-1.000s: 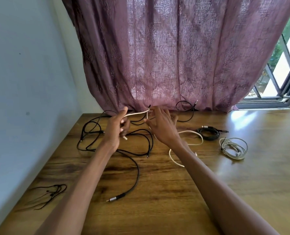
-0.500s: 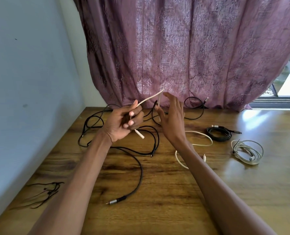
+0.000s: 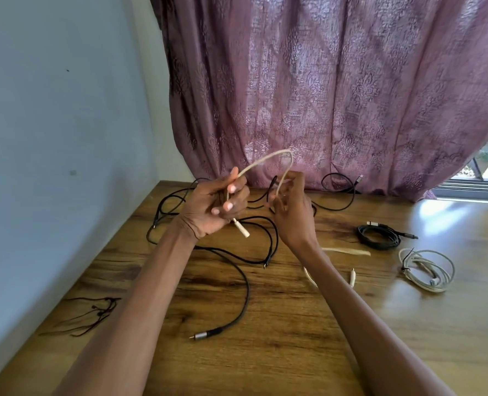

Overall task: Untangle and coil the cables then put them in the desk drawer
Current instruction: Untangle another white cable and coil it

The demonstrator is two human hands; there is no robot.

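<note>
A cream cable (image 3: 268, 160) arcs in the air between both hands above the wooden desk (image 3: 294, 352). My left hand (image 3: 211, 208) grips it near one end, whose plug sticks out below the fist. My right hand (image 3: 292, 208) pinches the other side of the loop; the rest trails down behind my right forearm onto the desk. A tangled black cable (image 3: 245, 278) with a metal plug sprawls under the hands. Coiled on the right lie a black cable (image 3: 379, 238) and a white cable (image 3: 425, 270). No drawer is in view.
Another black cable (image 3: 339, 192) loops at the desk's back edge by the purple curtain (image 3: 322, 95). Thin black earphones (image 3: 94, 315) lie at the front left near the wall (image 3: 51, 138). A window shows at the far right.
Both hands have lifted the cream cable off the desk and bent it into a taller arc. The camera has tilted and shifted left.
</note>
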